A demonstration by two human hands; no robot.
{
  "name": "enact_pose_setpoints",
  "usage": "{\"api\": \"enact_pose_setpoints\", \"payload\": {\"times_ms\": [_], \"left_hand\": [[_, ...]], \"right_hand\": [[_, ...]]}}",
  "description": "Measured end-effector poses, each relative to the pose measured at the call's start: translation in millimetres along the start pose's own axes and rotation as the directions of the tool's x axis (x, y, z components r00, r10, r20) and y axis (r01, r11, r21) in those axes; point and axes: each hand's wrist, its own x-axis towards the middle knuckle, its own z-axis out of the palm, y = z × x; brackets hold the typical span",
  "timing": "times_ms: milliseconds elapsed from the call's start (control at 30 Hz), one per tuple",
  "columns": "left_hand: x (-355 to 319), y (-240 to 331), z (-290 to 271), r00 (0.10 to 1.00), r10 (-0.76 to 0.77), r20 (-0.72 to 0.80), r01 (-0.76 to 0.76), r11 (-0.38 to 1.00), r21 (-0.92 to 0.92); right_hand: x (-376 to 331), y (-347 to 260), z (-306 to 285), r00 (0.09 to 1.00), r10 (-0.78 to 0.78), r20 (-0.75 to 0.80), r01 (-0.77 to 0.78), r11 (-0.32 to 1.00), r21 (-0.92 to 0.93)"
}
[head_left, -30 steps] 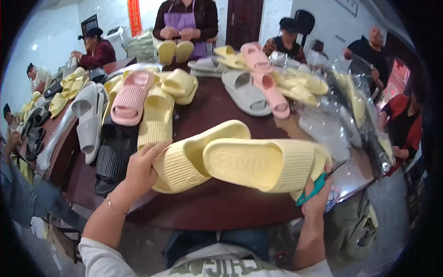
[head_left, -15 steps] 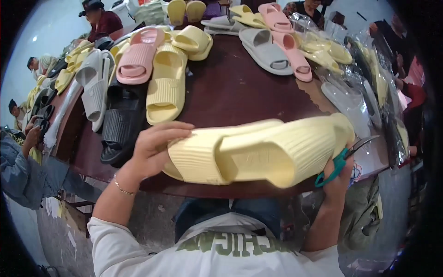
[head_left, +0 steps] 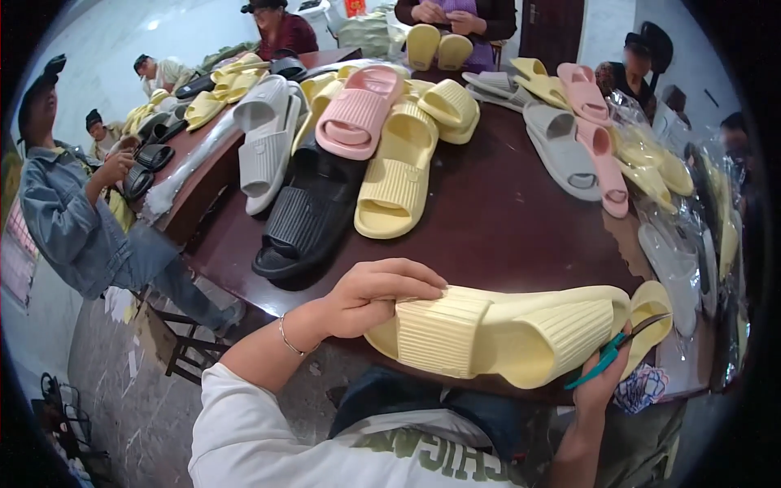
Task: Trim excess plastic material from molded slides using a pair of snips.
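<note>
A pair of pale yellow slide slippers [head_left: 476,333], with ribbed straps, lies overlapped lengthwise at the table's near edge, their toes toward opposite ends. Fingers of my left hand [head_left: 376,294] are closed round the left end, thumb side over the strap. At the right end, my right hand [head_left: 600,381] grips small scissors [head_left: 608,358] with teal handles and dark curved blades pointing up and right. This hand is also against the slippers, but its fingers are partly hidden. Just beyond it shows another pale yellow slipper part [head_left: 651,317].
Grey, pink, black and yellow slippers [head_left: 394,195] pile up ahead on the dark red table [head_left: 496,203]. More slippers, some in clear plastic bags [head_left: 671,244], line the right side. Several people sit or stand around, one in a denim jacket [head_left: 69,211] at left.
My view has swung left and up, so the table appears lower and farther right. Both hands still hold the slippers, which now look more level; the scissors stay in my right hand.
</note>
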Motion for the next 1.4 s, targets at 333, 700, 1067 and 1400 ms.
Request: {"api": "enact_pose_setpoints", "payload": {"times_ms": [333,700,1067,1400], "left_hand": [[-38,9,-60,0.463,-0.278,-0.841,0.124,0.96,-0.249],[-57,-108,-268,0.326,-0.321,-0.889,0.351,0.914,-0.201],[109,121,-131,0.672,0.45,-0.587,0.155,0.69,0.707],[111,176,84,0.454,0.206,-0.867,-0.121,0.978,0.169]], "right_hand": [[23,-39,41,0.998,0.007,0.066,-0.02,0.98,0.2],[-9,-21,25,0.951,0.279,0.137,-0.3,0.937,0.176],[-17,-16,5,0.94,0.232,0.251,-0.276,0.948,0.156],[-5,-8,2,0.866,0.074,0.495,-0.115,0.992,0.053]]}}
